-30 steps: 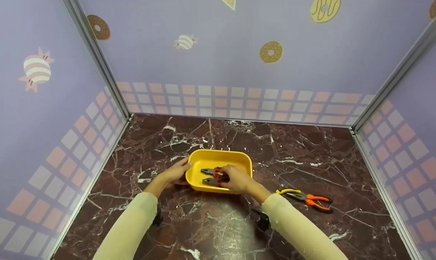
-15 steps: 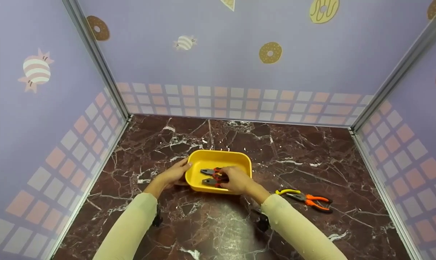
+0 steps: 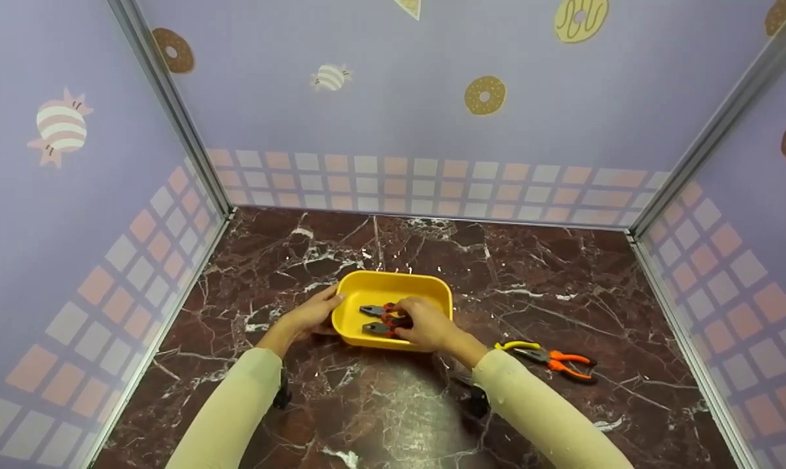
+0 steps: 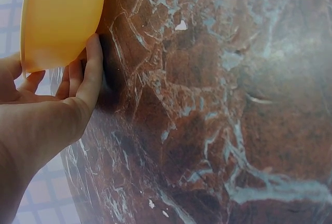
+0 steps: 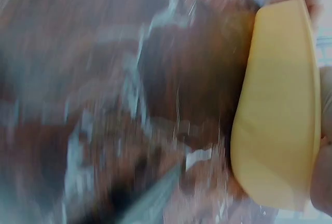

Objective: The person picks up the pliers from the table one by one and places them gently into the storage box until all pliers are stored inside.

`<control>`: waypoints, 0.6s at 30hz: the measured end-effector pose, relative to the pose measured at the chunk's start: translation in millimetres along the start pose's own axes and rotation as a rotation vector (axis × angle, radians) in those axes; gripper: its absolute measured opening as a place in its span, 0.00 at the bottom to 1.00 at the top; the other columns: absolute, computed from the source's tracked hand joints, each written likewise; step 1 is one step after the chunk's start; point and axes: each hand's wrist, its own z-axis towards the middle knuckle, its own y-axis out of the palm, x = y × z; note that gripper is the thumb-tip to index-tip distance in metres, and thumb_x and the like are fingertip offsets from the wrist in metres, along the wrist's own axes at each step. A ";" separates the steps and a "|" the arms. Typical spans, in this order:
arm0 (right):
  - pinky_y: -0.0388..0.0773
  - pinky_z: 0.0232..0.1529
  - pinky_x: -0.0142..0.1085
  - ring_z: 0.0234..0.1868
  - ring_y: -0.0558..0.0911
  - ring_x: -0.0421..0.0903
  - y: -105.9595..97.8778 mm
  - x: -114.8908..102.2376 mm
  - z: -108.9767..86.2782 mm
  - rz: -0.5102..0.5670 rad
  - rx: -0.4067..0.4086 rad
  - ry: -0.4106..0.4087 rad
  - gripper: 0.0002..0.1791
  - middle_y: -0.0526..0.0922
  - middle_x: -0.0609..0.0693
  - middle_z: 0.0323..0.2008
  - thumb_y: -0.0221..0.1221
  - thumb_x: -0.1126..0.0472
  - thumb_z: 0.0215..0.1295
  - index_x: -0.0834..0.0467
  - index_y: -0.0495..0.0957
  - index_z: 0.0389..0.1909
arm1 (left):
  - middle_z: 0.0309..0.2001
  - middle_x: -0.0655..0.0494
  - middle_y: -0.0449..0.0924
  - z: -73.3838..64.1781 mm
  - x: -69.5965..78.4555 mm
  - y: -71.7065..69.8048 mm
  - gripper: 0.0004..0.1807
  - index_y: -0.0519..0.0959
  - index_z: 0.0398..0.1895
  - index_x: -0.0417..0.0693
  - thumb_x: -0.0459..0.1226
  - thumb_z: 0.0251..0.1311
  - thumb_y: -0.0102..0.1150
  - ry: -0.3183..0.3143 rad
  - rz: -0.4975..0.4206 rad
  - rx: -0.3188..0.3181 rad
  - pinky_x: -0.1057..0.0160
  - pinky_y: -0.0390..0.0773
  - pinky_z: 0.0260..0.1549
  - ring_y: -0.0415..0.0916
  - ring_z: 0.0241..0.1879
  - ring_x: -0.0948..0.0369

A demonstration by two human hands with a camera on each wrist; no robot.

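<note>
In the head view, a yellow plastic bin rests on the dark marbled surface. Two pairs of pliers with grey heads and red-and-black handles lie inside it, the upper pliers and the lower pliers. My left hand grips the bin's left end, thumb at the rim and fingers along the outside, as the left wrist view also shows. My right hand reaches in over the near right side, fingers curled on the pliers' handles; it hides the handle ends, and whether it grips one pair or both is unclear.
Right of the bin lie orange-and-black-handled pliers, beside a yellow-handled tool that meets their jaws. Purple patterned panels wall the surface at the back and both sides. The right wrist view is blurred.
The head view shifts very slightly. Both hands keep their hold, and the bin and pliers stay practically where they were.
</note>
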 end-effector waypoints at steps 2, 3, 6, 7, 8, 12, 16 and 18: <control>0.82 0.54 0.48 0.48 0.85 0.55 0.1 1.1 -0.2 -0.012 0.020 -0.012 0.20 0.87 0.57 0.46 0.73 0.59 0.63 0.64 0.84 0.53 | 0.75 0.37 0.66 0.3 0.6 -0.1 0.33 0.46 0.88 0.54 0.46 0.87 0.39 0.006 0.002 -0.008 0.42 0.84 0.56 0.81 0.59 0.46; 0.82 0.54 0.48 0.48 0.86 0.55 0.2 1.5 -0.2 -0.014 0.027 -0.017 0.20 0.87 0.57 0.46 0.73 0.59 0.64 0.64 0.85 0.53 | 0.75 0.37 0.67 0.4 0.8 -0.2 0.33 0.46 0.88 0.54 0.46 0.87 0.39 0.010 0.005 -0.010 0.42 0.84 0.56 0.81 0.59 0.46; 0.82 0.53 0.48 0.47 0.86 0.55 0.8 1.8 -0.5 -0.020 0.044 -0.031 0.19 0.87 0.57 0.45 0.73 0.58 0.64 0.64 0.84 0.52 | 0.76 0.38 0.67 0.3 1.2 -0.6 0.33 0.47 0.88 0.56 0.46 0.87 0.39 0.013 0.011 -0.007 0.43 0.84 0.56 0.82 0.58 0.46; 0.82 0.53 0.48 0.47 0.86 0.55 0.8 1.5 -0.6 -0.018 0.047 -0.030 0.20 0.87 0.58 0.45 0.73 0.58 0.64 0.64 0.84 0.52 | 0.76 0.38 0.66 0.4 1.1 -0.8 0.33 0.47 0.88 0.55 0.46 0.87 0.39 0.014 0.014 -0.005 0.43 0.84 0.56 0.82 0.58 0.47; 0.82 0.52 0.49 0.47 0.86 0.55 0.9 1.5 -0.6 -0.018 0.049 -0.031 0.20 0.87 0.58 0.45 0.73 0.58 0.65 0.64 0.84 0.53 | 0.76 0.38 0.66 0.4 1.0 -1.0 0.33 0.47 0.88 0.56 0.46 0.87 0.39 0.012 0.014 -0.003 0.43 0.84 0.56 0.82 0.58 0.47; 0.82 0.52 0.49 0.46 0.86 0.55 1.7 2.0 -0.4 -0.023 0.058 -0.027 0.19 0.87 0.57 0.45 0.72 0.57 0.65 0.64 0.84 0.52 | 0.77 0.38 0.64 0.6 0.2 -1.7 0.33 0.46 0.88 0.55 0.46 0.87 0.38 0.011 0.014 -0.008 0.42 0.84 0.56 0.82 0.59 0.46; 0.83 0.54 0.47 0.48 0.86 0.55 2.6 2.8 -0.5 -0.009 0.060 -0.015 0.19 0.87 0.57 0.46 0.71 0.57 0.66 0.63 0.85 0.53 | 0.77 0.37 0.64 0.0 0.0 -2.5 0.33 0.46 0.88 0.54 0.45 0.88 0.38 0.015 0.023 -0.010 0.42 0.84 0.55 0.81 0.59 0.45; 0.83 0.55 0.47 0.50 0.86 0.55 2.9 3.2 -0.6 0.007 0.060 -0.013 0.19 0.87 0.57 0.47 0.71 0.57 0.66 0.63 0.85 0.54 | 0.77 0.37 0.63 -0.6 0.5 -2.6 0.33 0.45 0.88 0.54 0.45 0.88 0.38 0.013 0.031 -0.009 0.42 0.84 0.55 0.81 0.59 0.45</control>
